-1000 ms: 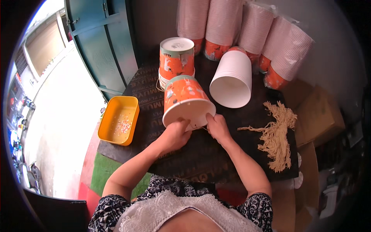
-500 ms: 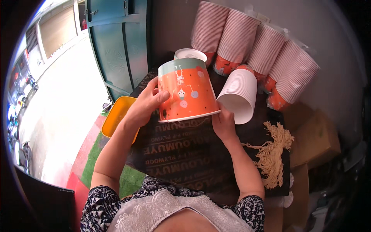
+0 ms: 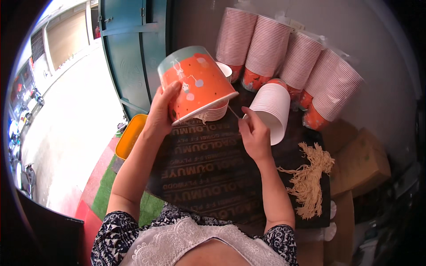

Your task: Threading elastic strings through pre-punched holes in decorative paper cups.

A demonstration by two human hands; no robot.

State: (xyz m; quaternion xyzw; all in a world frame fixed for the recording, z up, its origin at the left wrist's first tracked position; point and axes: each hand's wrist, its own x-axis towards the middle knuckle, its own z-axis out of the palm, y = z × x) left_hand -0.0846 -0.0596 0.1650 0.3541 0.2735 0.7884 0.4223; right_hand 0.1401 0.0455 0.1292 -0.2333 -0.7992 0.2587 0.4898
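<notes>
Behind one held bucket stand five wrapped stacks.

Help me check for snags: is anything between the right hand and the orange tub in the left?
Only a thin string spans the gap between right hand and orange tub; nothing solid visibly blocks it.

Cream cords, nested buckets on black tabletop

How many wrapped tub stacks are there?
5, in a row by the wall: leftmost stack, second stack, middle stack, fourth stack, rightmost stack. More may be hidden behind.
</notes>
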